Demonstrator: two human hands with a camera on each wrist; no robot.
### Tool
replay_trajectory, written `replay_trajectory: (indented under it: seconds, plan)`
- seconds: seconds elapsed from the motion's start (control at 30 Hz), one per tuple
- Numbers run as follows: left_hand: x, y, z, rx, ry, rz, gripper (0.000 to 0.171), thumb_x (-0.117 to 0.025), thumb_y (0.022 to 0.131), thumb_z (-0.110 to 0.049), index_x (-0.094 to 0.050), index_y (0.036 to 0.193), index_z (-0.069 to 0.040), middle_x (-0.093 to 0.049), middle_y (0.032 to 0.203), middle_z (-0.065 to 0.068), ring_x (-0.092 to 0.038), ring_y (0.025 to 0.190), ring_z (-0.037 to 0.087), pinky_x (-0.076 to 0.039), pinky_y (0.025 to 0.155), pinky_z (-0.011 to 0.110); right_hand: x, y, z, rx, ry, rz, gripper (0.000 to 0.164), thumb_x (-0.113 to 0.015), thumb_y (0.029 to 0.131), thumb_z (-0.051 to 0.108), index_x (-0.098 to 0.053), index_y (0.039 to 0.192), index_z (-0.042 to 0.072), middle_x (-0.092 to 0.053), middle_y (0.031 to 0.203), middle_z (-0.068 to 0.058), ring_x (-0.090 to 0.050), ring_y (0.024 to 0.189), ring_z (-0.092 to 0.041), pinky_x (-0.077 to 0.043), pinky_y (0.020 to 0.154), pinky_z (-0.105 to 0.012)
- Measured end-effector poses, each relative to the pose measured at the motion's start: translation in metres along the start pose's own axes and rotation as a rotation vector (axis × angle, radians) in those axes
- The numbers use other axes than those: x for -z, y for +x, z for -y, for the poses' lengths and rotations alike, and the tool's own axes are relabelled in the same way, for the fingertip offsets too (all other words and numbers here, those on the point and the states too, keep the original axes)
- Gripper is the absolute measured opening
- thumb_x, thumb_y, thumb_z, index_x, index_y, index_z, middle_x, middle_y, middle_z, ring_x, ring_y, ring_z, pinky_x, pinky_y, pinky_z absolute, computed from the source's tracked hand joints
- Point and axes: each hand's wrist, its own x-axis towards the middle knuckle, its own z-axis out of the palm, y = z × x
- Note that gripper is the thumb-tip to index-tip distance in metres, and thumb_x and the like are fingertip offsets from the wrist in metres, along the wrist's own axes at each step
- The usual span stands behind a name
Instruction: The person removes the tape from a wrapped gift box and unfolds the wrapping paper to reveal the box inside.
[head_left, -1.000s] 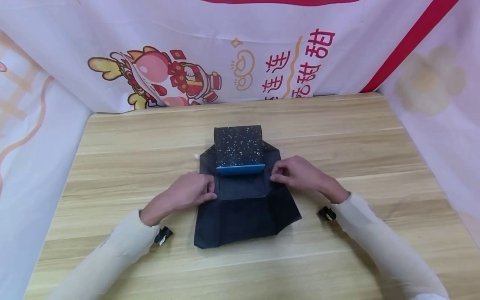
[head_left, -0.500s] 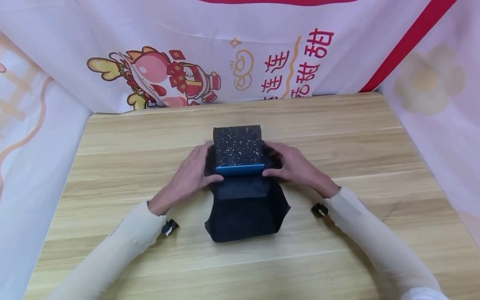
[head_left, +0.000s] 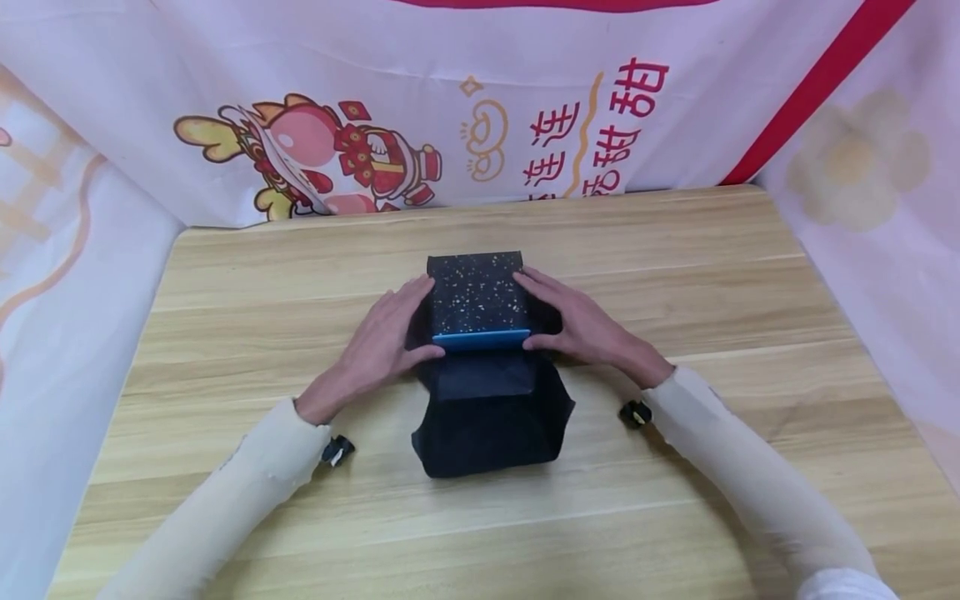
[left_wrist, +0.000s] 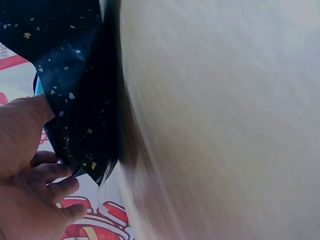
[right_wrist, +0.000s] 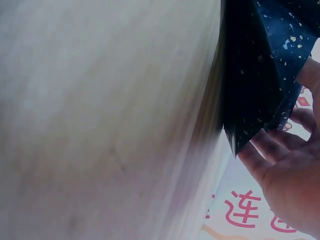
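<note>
Black wrapping paper with a gold-and-white speckled outer side lies in the middle of the table, partly folded over a flat blue object. Only the blue front edge shows. The speckled flap covers its top, while the near flap spreads towards me, its sides bent upward. My left hand presses the paper against the left side, fingers extended and thumb at the front corner. On the right side my right hand does the same. Both wrist views show the speckled paper standing up beside the fingers.
The wooden table reaches out around the paper. A white printed cloth hangs behind it and along both sides. Small black wrist devices, left and right, sit by the sleeve cuffs.
Both hands have moved from the paper's lower side edges up to the sides of the blue object, folding the side flaps upward. The near flap's edges have curled inward.
</note>
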Motion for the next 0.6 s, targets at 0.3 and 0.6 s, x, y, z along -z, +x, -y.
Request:
replay_trajectory:
  seconds: [0.3,0.6]
  plan:
    - [0.004,0.002,0.004,-0.05,0.029,0.007,0.09,-0.074,0.076,-0.04,-0.026,0.145,-0.009,-0.025,0.152,0.013,-0.029,0.138,0.03,-0.03,0.112,0.049,0.007,-0.004,0.002,0.025,-0.039,0.003,0.08,-0.068,0.083,0.025,-0.021,0.147,0.03,-0.021,0.155,-0.001,-0.037,0.133,-0.021,-0.038,0.108,-0.042]
    - [0.007,0.002,0.001,-0.002,0.026,0.058,0.098,-0.065,0.072,-0.063,-0.023,0.146,-0.015,-0.017,0.156,0.007,-0.021,0.142,0.025,-0.026,0.115,0.049,0.008,-0.007,0.011,0.027,-0.126,-0.099,0.064,-0.054,0.088,0.025,-0.027,0.146,0.026,-0.034,0.15,-0.004,-0.035,0.136,-0.024,-0.035,0.11,-0.047]
